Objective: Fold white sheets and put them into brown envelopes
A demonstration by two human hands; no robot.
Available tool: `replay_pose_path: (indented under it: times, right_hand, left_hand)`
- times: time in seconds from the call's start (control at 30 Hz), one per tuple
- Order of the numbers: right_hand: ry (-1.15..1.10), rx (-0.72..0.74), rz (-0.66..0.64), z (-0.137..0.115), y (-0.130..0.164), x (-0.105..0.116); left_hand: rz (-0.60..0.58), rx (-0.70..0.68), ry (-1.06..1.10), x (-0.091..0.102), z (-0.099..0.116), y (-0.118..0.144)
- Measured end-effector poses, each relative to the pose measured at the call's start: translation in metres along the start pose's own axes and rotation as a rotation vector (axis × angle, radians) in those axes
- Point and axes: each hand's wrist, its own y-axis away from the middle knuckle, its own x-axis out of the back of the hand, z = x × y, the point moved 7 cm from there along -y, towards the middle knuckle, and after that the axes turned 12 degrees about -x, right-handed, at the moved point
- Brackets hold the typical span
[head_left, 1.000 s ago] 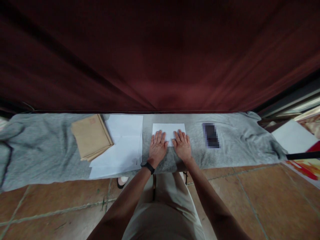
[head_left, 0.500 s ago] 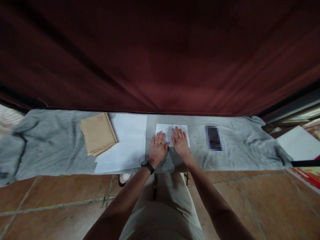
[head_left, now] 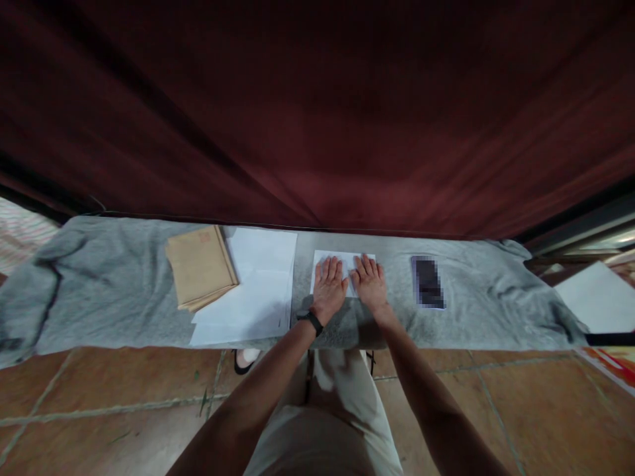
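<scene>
Grey cloth (head_left: 99, 297): soft knitted or fleece fabric, matt, lightly creased, draped over the bench.

Folded white sheet (head_left: 342, 261), at the centre of the grey cloth: plain paper, smooth, matt. Both palms lie flat on it, left hand (head_left: 329, 289) and right hand (head_left: 370, 285).

White sheets (head_left: 258, 291), left of the folded white sheet: smooth matt paper with faint fold lines.

Brown envelopes (head_left: 200, 266), further left, overlapping those sheets: kraft paper, matt, slightly coarse.

Wristband (head_left: 310, 320): black, matt; the material cannot be told.

Curtain (head_left: 317, 112), behind the grey cloth: dark red woven fabric, heavy folds, low sheen.

Floor (head_left: 99, 396): terracotta tile, dull, worn, with rough grout lines.
</scene>
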Motion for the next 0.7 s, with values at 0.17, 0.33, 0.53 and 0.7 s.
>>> replay_pose_path:
  times: [0.17, 0.33, 0.53, 0.7]
  right_hand:
    - [0.006, -0.004, -0.003, -0.002, 0.0, 0.0]
    - [-0.006, -0.004, -0.01, 0.0, -0.004, 0.001]
    - [0.021, -0.035, -0.078, 0.01, -0.031, 0.008]
    - [0.046, -0.062, -0.224, 0.017, -0.065, 0.02]
  left_hand:
    - [0.001, 0.008, 0.007, -0.005, -0.013, -0.014]
    - [0.017, 0.054, -0.032, -0.001, -0.03, 0.005]
    - [0.055, 0.079, -0.029, 0.003, -0.034, 0.023]
    - [0.118, 0.034, -0.035, 0.005, -0.034, 0.025]
